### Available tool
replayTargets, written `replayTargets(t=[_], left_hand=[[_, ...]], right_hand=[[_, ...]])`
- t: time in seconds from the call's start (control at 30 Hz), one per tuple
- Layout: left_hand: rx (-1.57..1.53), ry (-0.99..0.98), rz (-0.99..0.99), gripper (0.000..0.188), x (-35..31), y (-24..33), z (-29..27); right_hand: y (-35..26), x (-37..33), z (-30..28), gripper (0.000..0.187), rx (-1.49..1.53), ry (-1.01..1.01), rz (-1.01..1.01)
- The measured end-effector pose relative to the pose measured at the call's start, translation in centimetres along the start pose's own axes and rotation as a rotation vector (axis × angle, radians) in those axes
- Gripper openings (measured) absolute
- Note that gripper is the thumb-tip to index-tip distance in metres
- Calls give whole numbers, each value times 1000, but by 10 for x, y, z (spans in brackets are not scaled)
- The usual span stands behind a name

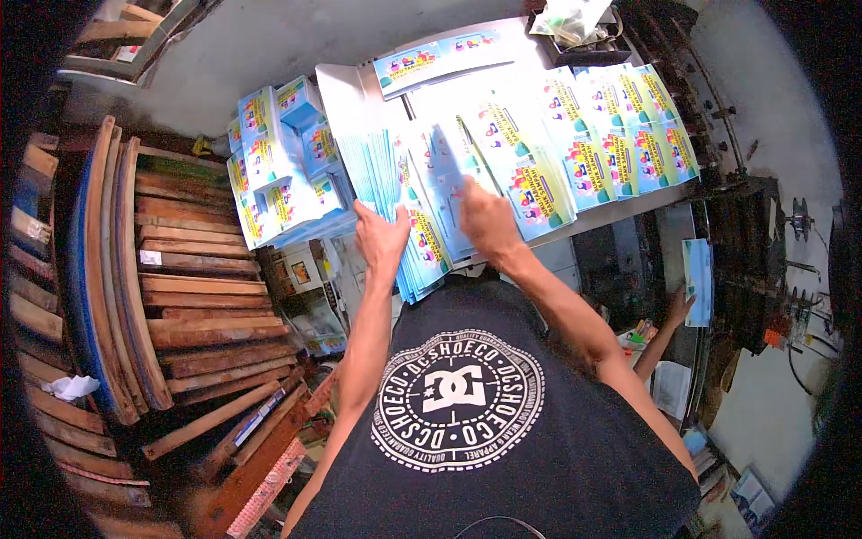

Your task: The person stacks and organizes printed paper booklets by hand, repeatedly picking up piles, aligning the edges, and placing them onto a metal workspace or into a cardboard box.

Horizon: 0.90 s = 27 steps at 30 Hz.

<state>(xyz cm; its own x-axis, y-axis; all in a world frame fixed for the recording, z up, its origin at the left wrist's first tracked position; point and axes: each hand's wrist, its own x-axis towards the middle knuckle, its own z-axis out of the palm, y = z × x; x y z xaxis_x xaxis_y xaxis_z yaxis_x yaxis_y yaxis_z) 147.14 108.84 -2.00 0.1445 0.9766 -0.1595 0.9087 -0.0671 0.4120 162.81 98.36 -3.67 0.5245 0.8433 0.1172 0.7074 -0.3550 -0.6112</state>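
Observation:
My left hand [382, 238] grips the near part of a leaning stack of light-blue folded booklets [370, 162], thumb on one side and fingers on the other. My right hand [489, 223] is closed just to the right, over printed light-blue covers [435, 175]. A blurred bluish shape rises from its fingers, and I cannot make out what it is. Right of this hand, overlapping rows of colourful printed covers [530, 184] lie fanned across the white table [364, 90].
Piled booklets [260, 144] stand at the table's left end. A black tray [588, 56] with plastic bags sits at the back. Wooden frames [206, 296] are stacked at left. At right, another person's hand [684, 307] holds a light-blue sheet [698, 278].

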Motion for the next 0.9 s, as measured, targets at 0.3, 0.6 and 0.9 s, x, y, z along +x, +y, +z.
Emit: replayTargets(t=[0.3, 0.6, 0.9], left_hand=[[-11, -8, -36, 97, -3, 2, 5], [-16, -12, 0, 98, 0, -1, 6], [-22, -15, 18, 96, -1, 14, 10]], right_hand=[[-31, -17, -39, 13, 257, -8, 44], [63, 25, -132, 20, -84, 308, 6], [-15, -1, -170, 25, -35, 450, -86]])
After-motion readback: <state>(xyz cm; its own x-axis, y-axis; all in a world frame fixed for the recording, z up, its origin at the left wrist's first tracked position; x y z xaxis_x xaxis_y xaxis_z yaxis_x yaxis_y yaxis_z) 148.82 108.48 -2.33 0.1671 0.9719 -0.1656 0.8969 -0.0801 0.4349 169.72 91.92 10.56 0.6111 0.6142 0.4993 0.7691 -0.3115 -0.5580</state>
